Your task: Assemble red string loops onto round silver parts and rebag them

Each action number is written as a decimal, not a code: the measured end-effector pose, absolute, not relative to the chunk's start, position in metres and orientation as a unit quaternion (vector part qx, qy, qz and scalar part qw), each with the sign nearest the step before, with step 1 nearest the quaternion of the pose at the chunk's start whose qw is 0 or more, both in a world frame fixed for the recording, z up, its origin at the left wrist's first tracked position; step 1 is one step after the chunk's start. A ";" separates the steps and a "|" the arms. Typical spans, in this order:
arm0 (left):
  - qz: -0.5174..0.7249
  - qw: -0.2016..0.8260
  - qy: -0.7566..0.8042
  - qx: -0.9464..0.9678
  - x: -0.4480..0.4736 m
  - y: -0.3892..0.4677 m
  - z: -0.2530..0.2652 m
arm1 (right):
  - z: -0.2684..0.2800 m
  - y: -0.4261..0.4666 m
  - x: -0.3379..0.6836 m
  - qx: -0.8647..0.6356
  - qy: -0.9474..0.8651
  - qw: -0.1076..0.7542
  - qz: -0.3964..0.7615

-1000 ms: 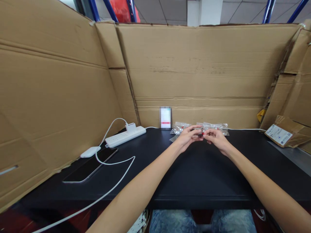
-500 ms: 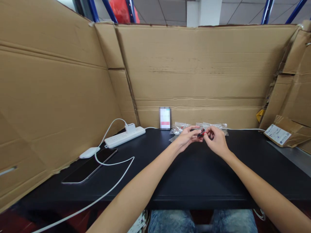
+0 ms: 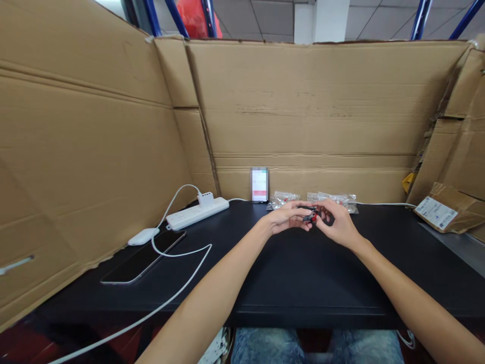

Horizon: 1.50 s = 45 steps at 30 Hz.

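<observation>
Between my hands, raised over the black table, is a small black and red part (image 3: 311, 217) whose kind I cannot make out. My left hand (image 3: 290, 218) grips its left side, fingers closed around it. The fingertips of my right hand (image 3: 335, 222) pinch it from the right, at the red portion. My fingers cover much of the part. Behind my hands lie clear plastic bags, one on the left (image 3: 280, 198) and one on the right (image 3: 341, 201), with small reddish bits in them.
A phone with a lit, blurred screen (image 3: 259, 185) leans on the cardboard wall (image 3: 303, 101). To the left are a white power strip (image 3: 199, 212), a dark phone (image 3: 140, 260) and a looping white cable (image 3: 182, 290). A labelled cardboard package (image 3: 441, 210) sits at the right.
My left hand has turned a little and sits slightly lower and further left. The black and red part has tilted between my fingers. The whole view has shifted slightly.
</observation>
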<state>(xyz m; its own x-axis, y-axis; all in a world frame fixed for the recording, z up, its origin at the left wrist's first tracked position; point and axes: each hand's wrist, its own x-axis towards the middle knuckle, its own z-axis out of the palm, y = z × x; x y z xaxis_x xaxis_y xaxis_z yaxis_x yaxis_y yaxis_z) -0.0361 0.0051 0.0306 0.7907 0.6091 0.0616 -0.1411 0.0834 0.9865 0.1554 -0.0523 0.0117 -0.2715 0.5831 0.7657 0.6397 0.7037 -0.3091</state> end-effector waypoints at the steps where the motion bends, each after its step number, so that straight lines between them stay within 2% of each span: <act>1: 0.253 0.713 0.188 0.626 -0.037 0.006 0.030 | 0.012 -0.053 0.154 -0.381 -0.803 0.457 -0.032; 11: 0.161 0.728 0.241 0.621 -0.039 0.017 0.020 | 0.011 -0.058 0.144 -0.325 -0.858 0.392 0.066; 25: 0.178 0.745 0.243 0.596 -0.037 0.014 0.024 | 0.001 -0.042 0.154 -0.407 -0.785 0.413 0.216; 31: 0.165 0.750 0.259 0.586 -0.033 0.012 0.026 | 0.000 -0.044 0.154 -0.422 -0.798 0.378 0.205; 39: 0.172 0.751 0.282 0.571 -0.033 0.017 0.021 | 0.007 -0.050 0.151 -0.443 -0.815 0.362 0.093; 45: 0.174 0.756 0.298 0.557 -0.033 0.015 0.024 | 0.001 -0.044 0.152 -0.455 -0.790 0.381 0.155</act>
